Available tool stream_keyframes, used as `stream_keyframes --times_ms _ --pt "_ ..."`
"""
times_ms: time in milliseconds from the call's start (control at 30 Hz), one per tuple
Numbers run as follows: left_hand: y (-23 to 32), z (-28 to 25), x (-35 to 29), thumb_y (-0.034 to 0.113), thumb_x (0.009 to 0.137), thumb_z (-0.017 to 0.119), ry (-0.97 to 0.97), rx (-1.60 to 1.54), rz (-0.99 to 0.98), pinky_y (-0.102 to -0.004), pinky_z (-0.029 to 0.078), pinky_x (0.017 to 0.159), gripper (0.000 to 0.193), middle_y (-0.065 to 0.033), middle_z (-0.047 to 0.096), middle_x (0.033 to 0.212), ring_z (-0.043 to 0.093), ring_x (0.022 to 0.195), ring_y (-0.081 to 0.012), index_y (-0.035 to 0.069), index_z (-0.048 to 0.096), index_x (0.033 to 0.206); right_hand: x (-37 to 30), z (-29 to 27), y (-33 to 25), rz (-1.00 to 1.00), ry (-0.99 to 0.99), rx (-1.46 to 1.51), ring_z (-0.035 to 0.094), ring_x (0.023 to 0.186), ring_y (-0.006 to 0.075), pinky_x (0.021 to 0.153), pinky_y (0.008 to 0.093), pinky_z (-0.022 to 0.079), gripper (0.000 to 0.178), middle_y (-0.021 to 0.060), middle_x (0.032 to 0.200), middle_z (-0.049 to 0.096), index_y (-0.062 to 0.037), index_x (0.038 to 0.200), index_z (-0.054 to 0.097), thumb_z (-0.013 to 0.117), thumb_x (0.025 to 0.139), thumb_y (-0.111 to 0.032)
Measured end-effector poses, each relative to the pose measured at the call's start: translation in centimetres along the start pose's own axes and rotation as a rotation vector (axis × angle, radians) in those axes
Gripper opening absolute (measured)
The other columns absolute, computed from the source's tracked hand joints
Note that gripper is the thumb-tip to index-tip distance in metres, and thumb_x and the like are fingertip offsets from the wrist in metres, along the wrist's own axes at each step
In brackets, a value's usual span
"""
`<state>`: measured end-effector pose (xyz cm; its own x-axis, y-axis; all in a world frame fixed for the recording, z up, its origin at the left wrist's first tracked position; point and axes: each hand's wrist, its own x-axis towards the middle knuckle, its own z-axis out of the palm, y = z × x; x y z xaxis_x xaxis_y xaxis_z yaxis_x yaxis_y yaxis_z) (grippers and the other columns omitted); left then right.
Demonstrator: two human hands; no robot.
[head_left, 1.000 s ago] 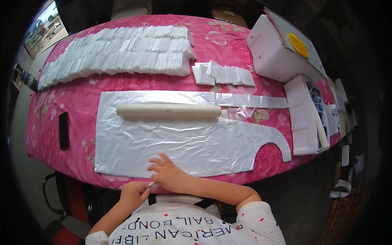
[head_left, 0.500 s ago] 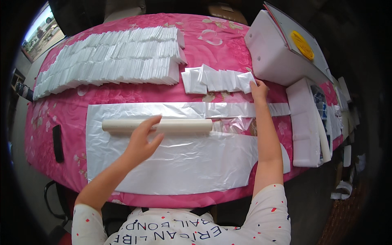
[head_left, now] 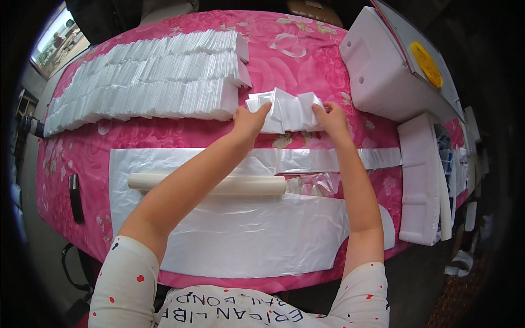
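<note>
A short row of folded white plastic packets (head_left: pixel 295 112) leans in overlapping layers on the pink cloth. My left hand (head_left: pixel 251 123) is closed at the row's left end, its thumb against the packets and its other fingers partly hidden. At the right end, my right hand (head_left: pixel 332 120) pinches the last packets between thumb and fingers. Below my arms lies a flat sheet of silvery-white plastic film (head_left: pixel 251 235), with a pale cardboard-like tube (head_left: pixel 246 185) resting across it, partly covered by my left forearm. A narrow film strip (head_left: pixel 355 158) stretches along the sheet's far side.
Three long rows of similar folded packets (head_left: pixel 158 76) stand at the far left. A white foam box (head_left: pixel 377 65) with a yellow round item (head_left: pixel 426 64) is at the far right, near a foam tray (head_left: pixel 421 186) of small items. A dark narrow object (head_left: pixel 75 198) lies left.
My left hand has moved from above the tube to the row's left end. The row is now squeezed shorter between both hands, its right end shifted left.
</note>
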<state>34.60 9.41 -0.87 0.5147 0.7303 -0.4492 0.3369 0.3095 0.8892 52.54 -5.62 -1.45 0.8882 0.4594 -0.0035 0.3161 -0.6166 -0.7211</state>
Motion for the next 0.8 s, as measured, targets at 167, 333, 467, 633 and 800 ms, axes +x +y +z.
stream_keyframes --times_ms 167,333,467,633,800 --pt "3.4 0.1 -1.2 0.040 0.077 0.069 -0.203 -0.013 -0.010 -0.0357 0.045 0.081 0.058 -0.0134 0.059 0.105 0.057 0.095 -0.0212 -0.005 0.052 0.109 -1.8 2.3 -4.2 0.014 -0.165 0.046 0.064 0.087 0.0275 0.076 0.0352 0.048 0.057 0.0159 0.094 0.066 -0.0011 0.105 0.062 0.066 0.071 -0.047" --pt "2.2 1.7 0.3 0.037 0.078 0.068 0.060 0.547 0.235 -0.0351 0.047 0.074 0.053 -0.0153 0.061 0.101 0.059 0.091 -0.0210 -0.006 0.055 0.105 -2.7 4.2 -5.8 0.023 -0.263 0.073 0.063 0.085 0.0307 0.074 0.0374 0.048 0.050 0.0175 0.090 0.065 0.0000 0.100 0.062 0.061 0.076 -0.044" --pt "1.2 0.8 0.8 0.033 0.081 0.065 -0.099 0.085 0.153 -0.0336 0.047 0.071 0.045 -0.0153 0.061 0.098 0.059 0.088 -0.0197 -0.005 0.056 0.103 -5.2 5.1 -6.7 -0.149 -0.150 0.121 0.058 0.094 0.0355 0.077 0.0403 0.046 0.045 0.0233 0.096 0.061 0.0052 0.096 0.059 0.062 0.080 -0.037" --pt "1.5 0.5 -4.0 0.029 0.085 0.061 -0.060 -0.073 0.345 -0.0279 0.045 0.076 0.043 -0.0121 0.058 0.100 0.054 0.091 -0.0147 -0.003 0.049 0.111 -8.7 5.1 -7.7 -0.057 -0.134 0.741 0.056 0.098 0.0250 0.079 0.0331 0.046 0.060 0.0170 0.109 0.054 0.0048 0.122 0.036 0.060 0.085 -0.035" --pt "-0.6 -6.5 -14.3 0.024 0.087 0.056 -0.254 -0.056 0.850 -0.0340 0.039 0.090 0.048 -0.0124 0.050 0.115 0.048 0.107 -0.0210 0.002 0.036 0.125 -19.9 -0.2 -11.2 -0.427 -0.306 0.770 0.053 0.104 0.0234 0.087 0.0333 0.044 0.083 0.0156 0.122 0.046 -0.0024 0.139 0.011 0.067 0.079 -0.014"
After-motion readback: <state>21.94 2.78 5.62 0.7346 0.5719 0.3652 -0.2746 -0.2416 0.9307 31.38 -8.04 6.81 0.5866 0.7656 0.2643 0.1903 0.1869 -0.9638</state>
